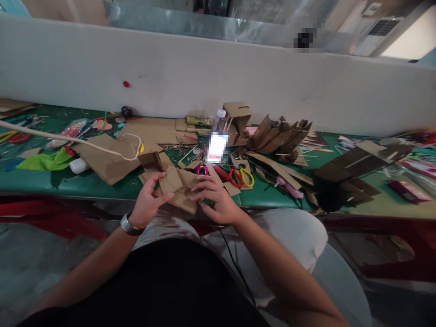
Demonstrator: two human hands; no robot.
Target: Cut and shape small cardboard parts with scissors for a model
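Observation:
My left hand grips a small piece of brown cardboard near the table's front edge, thumb on the near side and fingers on the far side. Under and around it are more folded cardboard pieces. My right hand is at their right side with its fingers apart and bent; whether the fingertips touch the cardboard is hard to tell. Just beyond it sit a small pink-and-black object and a bright phone screen. Scissors with red and yellow handles rest to the right.
A clear bottle with a white cap stands at the back. Cardboard constructions and a pink glue gun lie rightward on the green table. Leftward are cardboard sheets, a green cloth and a pale cable.

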